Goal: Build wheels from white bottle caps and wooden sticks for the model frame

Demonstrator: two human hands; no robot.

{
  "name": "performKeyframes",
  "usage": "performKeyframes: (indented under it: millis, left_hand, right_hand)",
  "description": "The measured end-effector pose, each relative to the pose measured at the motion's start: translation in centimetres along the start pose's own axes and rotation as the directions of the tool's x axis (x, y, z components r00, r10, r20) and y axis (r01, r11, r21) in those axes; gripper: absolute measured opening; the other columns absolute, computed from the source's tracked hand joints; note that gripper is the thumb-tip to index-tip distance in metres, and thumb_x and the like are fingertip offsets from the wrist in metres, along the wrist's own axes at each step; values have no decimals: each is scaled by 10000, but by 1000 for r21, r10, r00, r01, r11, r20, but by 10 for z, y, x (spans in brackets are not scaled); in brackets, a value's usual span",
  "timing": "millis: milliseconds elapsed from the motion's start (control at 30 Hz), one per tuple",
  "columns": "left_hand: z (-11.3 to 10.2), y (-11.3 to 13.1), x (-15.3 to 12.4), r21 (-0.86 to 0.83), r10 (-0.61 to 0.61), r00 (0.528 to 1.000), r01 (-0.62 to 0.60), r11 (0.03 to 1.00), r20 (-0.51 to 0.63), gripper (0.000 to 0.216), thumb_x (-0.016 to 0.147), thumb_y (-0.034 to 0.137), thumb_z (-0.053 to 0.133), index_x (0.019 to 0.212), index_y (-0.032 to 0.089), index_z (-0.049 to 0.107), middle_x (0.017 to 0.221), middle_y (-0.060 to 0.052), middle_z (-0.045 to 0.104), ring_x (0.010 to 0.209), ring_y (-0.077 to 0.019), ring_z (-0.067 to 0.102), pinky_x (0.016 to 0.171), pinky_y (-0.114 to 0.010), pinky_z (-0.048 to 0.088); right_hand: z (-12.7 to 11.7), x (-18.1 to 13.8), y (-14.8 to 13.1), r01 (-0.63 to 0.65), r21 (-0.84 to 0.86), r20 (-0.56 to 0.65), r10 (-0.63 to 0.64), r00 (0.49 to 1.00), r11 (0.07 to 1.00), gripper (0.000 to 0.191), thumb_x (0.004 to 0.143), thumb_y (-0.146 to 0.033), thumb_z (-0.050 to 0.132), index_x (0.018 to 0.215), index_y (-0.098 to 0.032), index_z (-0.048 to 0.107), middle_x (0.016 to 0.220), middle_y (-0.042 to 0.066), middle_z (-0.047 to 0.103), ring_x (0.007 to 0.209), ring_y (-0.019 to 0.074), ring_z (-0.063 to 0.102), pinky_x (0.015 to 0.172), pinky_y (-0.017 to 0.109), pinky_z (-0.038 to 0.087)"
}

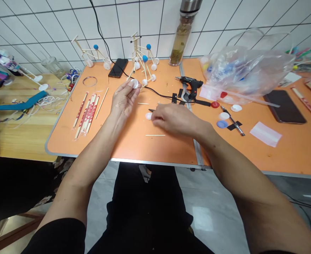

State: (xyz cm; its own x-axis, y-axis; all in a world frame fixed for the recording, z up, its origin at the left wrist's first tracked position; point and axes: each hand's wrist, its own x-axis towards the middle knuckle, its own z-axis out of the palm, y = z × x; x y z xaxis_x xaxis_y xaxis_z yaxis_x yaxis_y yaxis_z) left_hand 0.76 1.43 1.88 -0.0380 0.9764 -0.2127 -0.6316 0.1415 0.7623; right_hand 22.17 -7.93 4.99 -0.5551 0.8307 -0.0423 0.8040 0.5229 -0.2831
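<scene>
My left hand (123,98) pinches a white bottle cap (134,83) between thumb and fingers, just above the orange table. Over the middle of the table, my right hand (172,118) is curled, knuckles up. A dark pointed tool (151,110) sticks out at its fingertips; the rest of it is hidden by the hand. Beside those fingers a pale white cap (148,116) lies on the table. A thin wooden stick (155,135) lies nearer to me, and a shorter stick piece (143,103) lies between the hands.
Stick models with blue balls (145,58) stand by the tiled wall, near a phone (118,68) and a tea bottle (182,40). A corded glue gun (189,86) lies right of centre. Wrapped chopsticks (86,114) lie left; a plastic bag (245,70), caps and a pen (233,121) lie right.
</scene>
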Motion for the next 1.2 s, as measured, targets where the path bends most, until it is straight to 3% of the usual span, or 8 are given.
performKeyframes:
  millis: [100,167,433,533,667,767,867,1200]
  left_hand:
    - [-2,-4,3,-6,-2,1000,2,1000,20,399,1091,162,769,1485,223,742,1366,-113,885,1397,-289,812,1239,-395,641]
    - [-4,-6,5,-1,7,999,-7,1000,34,381,1091,172,773,1469,210,746,1345,-110,889,1398,-295,812,1240,-408,646]
    - [-5,-6,2,46,9,998,-12,999,67,85,1056,149,797,1140,157,812,1228,-128,899,1460,-312,777,1244,-391,650]
    - [-1,-7,-2,65,8,998,-12,998,62,80,1041,161,820,1119,151,806,1257,-141,895,1498,-337,749,1246,-417,652]
    - [1,-10,-7,99,-2,996,-7,995,89,118,1037,187,835,1149,166,805,1321,-147,880,1528,-352,725,1241,-439,660]
    - [3,-15,-11,113,-19,991,4,994,134,34,1048,179,820,1080,180,808,1368,-141,868,1530,-345,724,1237,-432,664]
    - [6,-21,-16,119,-31,985,10,993,172,46,1052,175,809,1015,201,818,1362,-121,876,1515,-334,738,1249,-427,659]
    - [16,-29,-33,142,-71,979,44,989,191,55,1035,156,800,1040,188,844,1343,-132,886,1496,-319,753,1302,-462,616]
  right_hand:
    - [1,-13,-14,77,-37,172,-70,983,996,195,1081,-284,673,941,-210,787,1092,65,800,897,212,669,716,351,327]
    - [5,-18,-20,95,-105,210,-71,975,990,178,1079,-278,695,951,-193,785,1119,94,802,894,223,683,696,353,310]
    - [24,-10,-26,208,-279,114,-183,976,938,288,1072,-95,504,1057,-130,790,1106,192,801,820,270,692,668,392,288]
    - [22,-9,-20,118,-265,42,-111,993,957,312,1106,-106,451,1126,-131,761,1079,184,798,827,288,694,684,396,313]
    - [17,-7,-7,-9,-69,-96,2,995,998,312,1159,-200,419,1154,-180,730,1113,161,798,901,310,705,738,395,405]
    - [16,-1,0,-48,97,-310,76,948,994,311,1175,-254,414,1193,-185,717,1216,171,778,1082,323,710,875,412,481]
    - [16,7,3,-97,149,-446,154,882,984,290,1158,-244,416,1173,-183,699,1235,187,761,1111,314,692,921,406,488]
    - [13,12,-4,-281,80,-429,287,857,957,380,1195,-285,369,1376,-169,682,1228,193,839,1055,334,752,780,369,443]
